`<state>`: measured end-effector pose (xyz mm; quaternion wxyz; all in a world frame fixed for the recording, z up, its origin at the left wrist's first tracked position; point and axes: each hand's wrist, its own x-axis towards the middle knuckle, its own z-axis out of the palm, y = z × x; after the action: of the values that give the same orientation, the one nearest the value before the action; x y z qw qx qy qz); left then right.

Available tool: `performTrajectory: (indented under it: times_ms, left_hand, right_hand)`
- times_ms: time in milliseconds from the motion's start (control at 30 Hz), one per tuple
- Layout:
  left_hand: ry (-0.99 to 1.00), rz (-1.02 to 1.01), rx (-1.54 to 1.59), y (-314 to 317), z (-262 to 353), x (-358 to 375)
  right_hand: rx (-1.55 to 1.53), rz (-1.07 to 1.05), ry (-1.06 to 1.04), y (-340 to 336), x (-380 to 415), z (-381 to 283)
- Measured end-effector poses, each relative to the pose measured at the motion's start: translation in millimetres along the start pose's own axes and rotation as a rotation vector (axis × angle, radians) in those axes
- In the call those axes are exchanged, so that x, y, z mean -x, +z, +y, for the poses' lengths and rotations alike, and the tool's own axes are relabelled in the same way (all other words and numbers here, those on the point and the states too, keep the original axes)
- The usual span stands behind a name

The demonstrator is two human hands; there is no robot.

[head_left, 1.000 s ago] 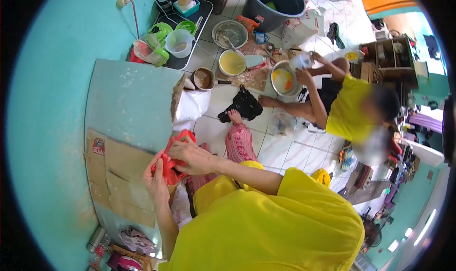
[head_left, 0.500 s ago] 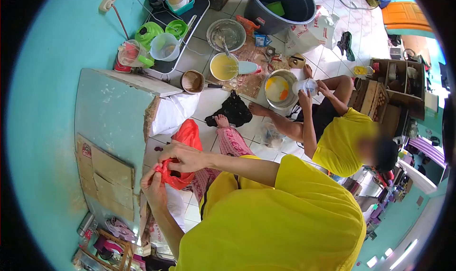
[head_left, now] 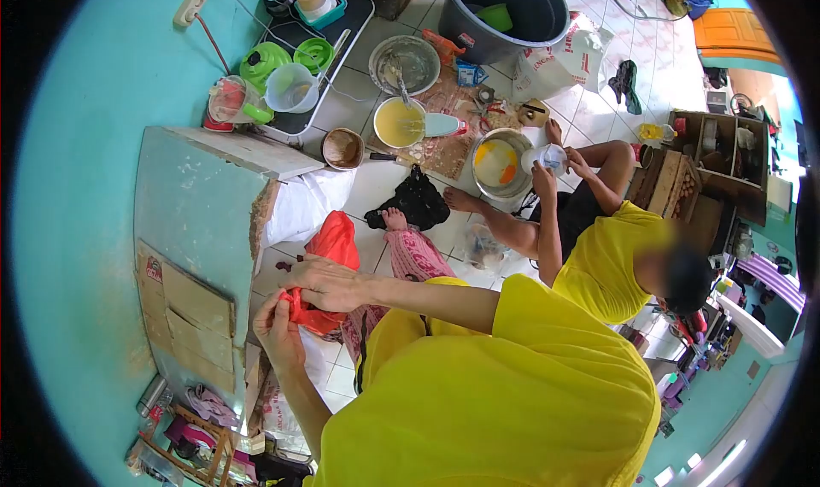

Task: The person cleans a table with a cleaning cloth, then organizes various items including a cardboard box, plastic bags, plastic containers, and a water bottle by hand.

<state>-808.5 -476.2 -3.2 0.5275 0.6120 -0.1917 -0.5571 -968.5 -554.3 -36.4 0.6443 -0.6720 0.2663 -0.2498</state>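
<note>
A red plastic bag (head_left: 335,243) hangs in front of me, its gathered top between my two hands. My right hand (head_left: 329,284) lies over the bag's top, its fingers closed on the red plastic. Just below it, my left hand (head_left: 278,326) pinches a twisted part of the same top between thumb and fingers. Whether the top is knotted is hidden by my fingers. What the bag contains cannot be seen. My foot (head_left: 394,220) rests on the floor beside a crumpled black plastic bag (head_left: 417,198).
A person in yellow (head_left: 611,252) sits at the right, holding a clear container (head_left: 547,159) beside a metal bowl (head_left: 500,190) with yellow and orange contents. A hand mixer (head_left: 442,125) rests at a bowl of yellow batter (head_left: 395,126). A worn board (head_left: 205,179) stands at my left.
My right hand has shifted slightly and its fingers now lie flatter over the bag's top. My left hand keeps its pinch. The other person's container has tilted a little.
</note>
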Motion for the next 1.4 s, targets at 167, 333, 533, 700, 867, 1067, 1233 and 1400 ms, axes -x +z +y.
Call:
performTrajectory:
  times_ms: [167,333,533,700,867,1067,1233,1400]
  left_hand:
    - [-0.019,-0.013,-0.014,10.0,1.7,2.2]
    - [-0.036,-0.010,0.002,9.3,-0.6,4.2]
    - [-0.022,-0.002,-0.019,10.6,-1.6,7.7]
    - [-0.001,-0.017,-0.022,16.7,0.9,10.2]
    - [0.011,0.086,-0.044,8.0,6.7,13.5]
    - [0.034,-0.033,-0.068,5.9,10.1,5.9]
    - [0.119,-0.108,-0.227,15.9,10.2,-2.9]
    - [0.148,-0.047,-0.201,80.7,10.8,10.8]
  right_hand:
    - [0.018,0.055,-0.025,1.2,4.8,6.4]
    - [-0.013,0.029,0.013,-0.3,7.8,4.2]
    - [0.001,0.036,-0.005,1.0,10.2,4.2]
    - [0.016,0.007,0.010,-2.1,11.3,1.0]
    - [0.077,-0.003,0.045,2.5,13.4,7.2]
    - [0.001,0.190,0.043,-4.9,22.8,-15.4]
    - [0.007,0.273,-0.041,-11.7,34.4,-23.0]
    - [-0.033,0.536,-0.080,-12.6,43.2,-21.6]
